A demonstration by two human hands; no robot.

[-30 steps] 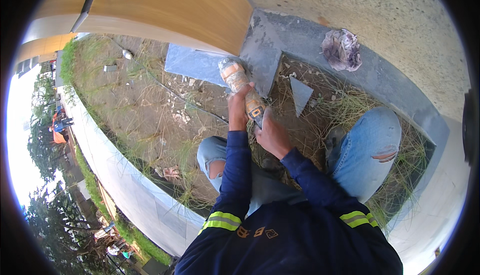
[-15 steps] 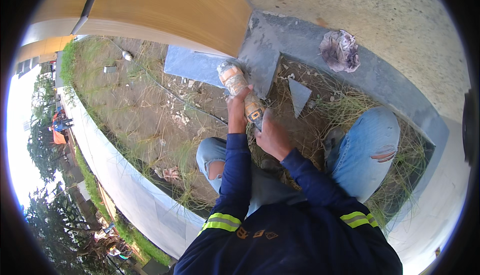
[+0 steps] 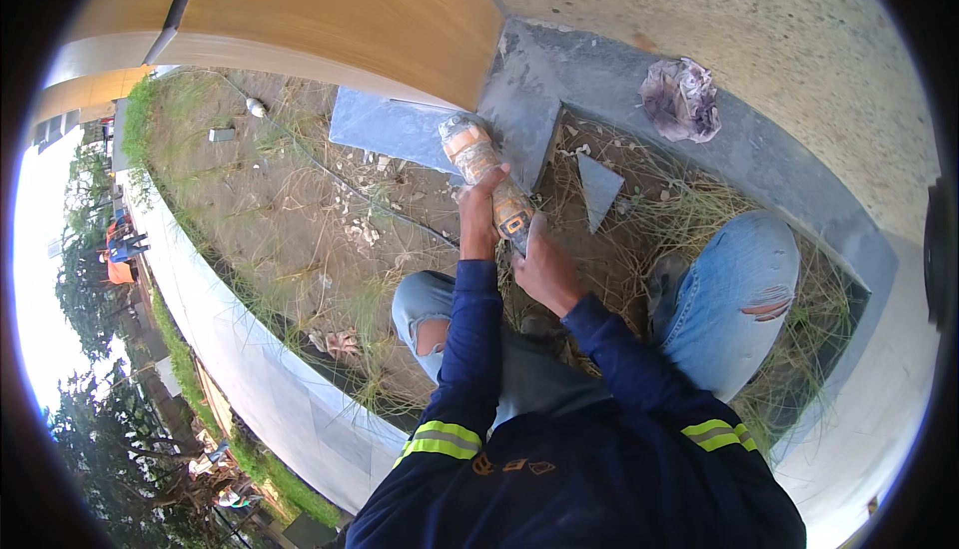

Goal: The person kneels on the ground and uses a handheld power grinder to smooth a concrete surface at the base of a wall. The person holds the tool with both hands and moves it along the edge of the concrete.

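Both of my hands are closed round a dusty, tape-wrapped power tool [image 3: 472, 154] that looks like an angle grinder, with orange-yellow and black at its rear. My left hand [image 3: 480, 211] wraps its middle; my right hand [image 3: 545, 271] grips the rear end. Its far end lies over the edge of the grey stone slab [image 3: 385, 129], beside the corner where the grey ledge [image 3: 524, 99] meets the wood-coloured panel [image 3: 340, 24]. The disc or bit cannot be made out. Right of the tool, a triangular grey stone offcut [image 3: 599, 191] rests on the soil.
A dark cord [image 3: 345, 182] with a pale connector [image 3: 257, 107] crosses the soil at left. Crumpled paper or cloth [image 3: 680, 99] sits on the ledge at right. Grass, stone chips and my bent knees [image 3: 734, 299] surround the work. Beyond the pale kerb [image 3: 270, 359], people [image 3: 122, 249] stand far left.
The tool and both hands have shifted very slightly to the right in the picture. My hold on it stays the same, and the things around have not moved.
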